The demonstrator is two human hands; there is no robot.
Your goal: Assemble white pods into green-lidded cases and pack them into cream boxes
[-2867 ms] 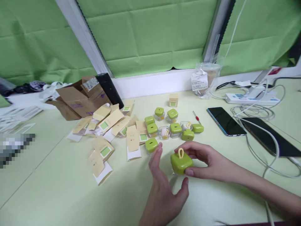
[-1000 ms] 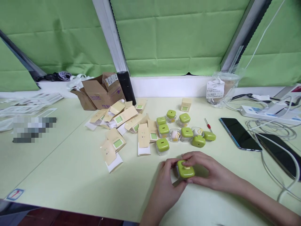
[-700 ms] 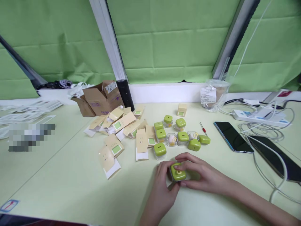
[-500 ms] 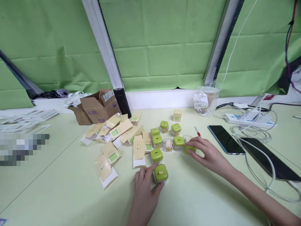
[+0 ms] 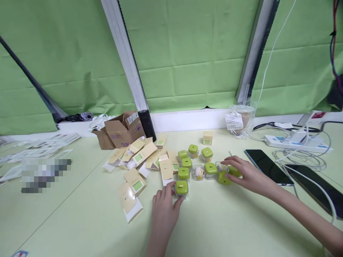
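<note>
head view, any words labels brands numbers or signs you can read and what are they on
Nothing reads clearly.
Bag label: printed lines, too small.
Cardboard box: purple print and a white label, both blurred.
Small cartons: green squares and tiny marks, too small.
Power strip: blue marks, unreadable.
Blue-edged sticker: cut off by the picture's edge, unreadable.

Room btwn L hand [image 5: 165,202] & R hand [image 5: 248,174], tubs [image 5: 210,170] beyond
</note>
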